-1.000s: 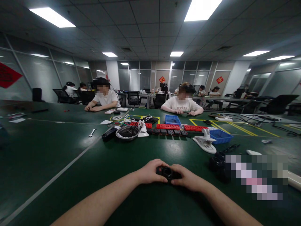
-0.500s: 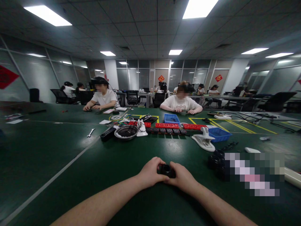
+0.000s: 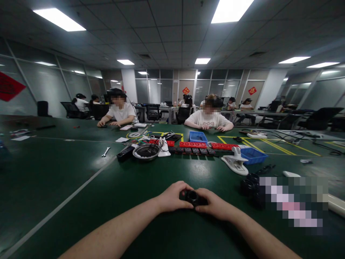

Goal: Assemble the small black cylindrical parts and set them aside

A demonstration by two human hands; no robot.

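A small black piece with a round opening in its top (image 3: 192,196) is between my hands, low over the green table or on it; I cannot tell which. My left hand (image 3: 173,196) closes on its left side, thumb in front and fingers behind. From the right, my right hand (image 3: 214,205) curls its fingers and thumb around the other side. The fingers partly hide the piece, so its full shape does not show. To the right lie several black rounded parts (image 3: 250,187), beside a blurred-out patch.
Beyond my hands stand a metal bowl (image 3: 146,158), a white clip base (image 3: 235,163), red socket strips (image 3: 192,144) and blue trays (image 3: 198,136) (image 3: 253,155). A wrench (image 3: 106,151) lies to the left. Two people sit across the green table (image 3: 113,194).
My right hand has shifted slightly right, and its thumb has come away from my left thumb. More of the black piece shows. The whole view has moved a little.
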